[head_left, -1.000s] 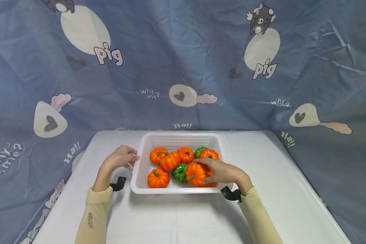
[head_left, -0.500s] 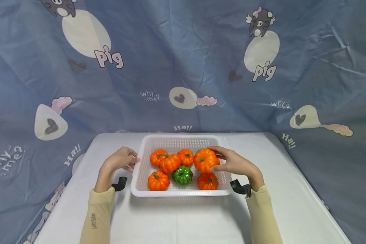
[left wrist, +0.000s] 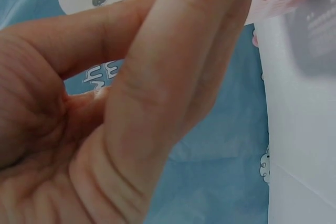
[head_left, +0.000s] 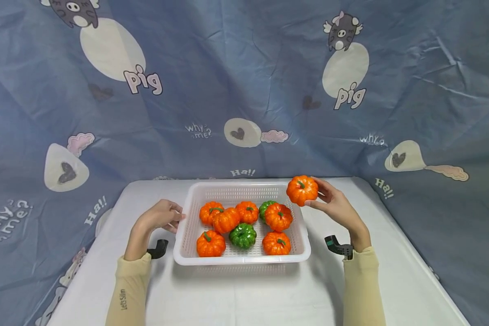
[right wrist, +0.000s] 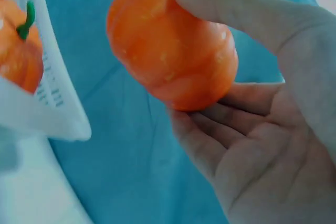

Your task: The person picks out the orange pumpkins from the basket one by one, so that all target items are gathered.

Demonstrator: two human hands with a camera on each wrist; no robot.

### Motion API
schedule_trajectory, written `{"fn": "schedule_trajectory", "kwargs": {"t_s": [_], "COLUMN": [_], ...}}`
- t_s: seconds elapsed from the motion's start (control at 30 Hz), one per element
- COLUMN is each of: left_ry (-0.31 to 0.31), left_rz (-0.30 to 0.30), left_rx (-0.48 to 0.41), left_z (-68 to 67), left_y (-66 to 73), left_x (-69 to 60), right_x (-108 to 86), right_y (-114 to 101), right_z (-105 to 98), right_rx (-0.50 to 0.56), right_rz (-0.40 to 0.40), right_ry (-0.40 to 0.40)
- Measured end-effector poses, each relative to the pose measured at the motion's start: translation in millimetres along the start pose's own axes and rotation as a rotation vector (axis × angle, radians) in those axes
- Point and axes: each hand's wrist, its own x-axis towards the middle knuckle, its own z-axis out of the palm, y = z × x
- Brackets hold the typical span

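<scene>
A small orange pumpkin point(head_left: 302, 190) with a green stem is raised above the back right corner of the white plastic basket point(head_left: 244, 260). My right hand point(head_left: 336, 203) holds it between thumb and fingers; in the right wrist view the thumb presses one side of the pumpkin point(right wrist: 170, 45) and the fingers support the other. At the basket's left rim, my left hand point(head_left: 160, 215) grips the edge, its fingertips partly hidden in the left wrist view. Inside the basket lie several orange pumpkins, among them one at front left point(head_left: 210, 243), and a green pumpkin point(head_left: 242, 236) near the middle.
The basket stands on a white-covered table point(head_left: 236, 294). Behind and beside the table hangs a blue printed cloth point(head_left: 244, 90). A second green pumpkin point(head_left: 265, 209) sits partly behind an orange pumpkin point(head_left: 279, 217) at the basket's right.
My right hand has lifted the orange pumpkin from the basket's right part and carried it up and rightward past the rim. My left hand has stayed at the left rim.
</scene>
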Motion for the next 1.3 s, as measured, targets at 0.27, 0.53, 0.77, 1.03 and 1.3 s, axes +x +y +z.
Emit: {"fn": "schedule_trajectory", "kwargs": {"t_s": [0.27,0.53,0.77,1.03,1.3], "left_ry": [0.000,0.000,0.005,0.004,0.003], "left_rz": [-0.004,-0.003,0.000,0.011,0.014], "left_rx": [-0.015,-0.014,-0.026,-0.027,-0.023], "left_z": [1.7,1.3,1.1,0.8,0.5], "left_y": [0.1,-2.2,-2.8,-4.9,-3.5], "left_x": [0.6,2.0,1.4,2.7,0.3], "right_x": [4.0,-0.9,3.7,8.5,9.3], "right_y": [28.5,30.4,68.9,97.9,114.2], "right_z": [-11.5,-15.8,-19.5,-14.0,-6.8], "right_rx": [0.025,0.043,0.002,0.006,0.020], "right_rz": [0.075,0.170,0.228,0.300,0.363], "right_ry": [0.110,0.144,0.167,0.170,0.173]}}
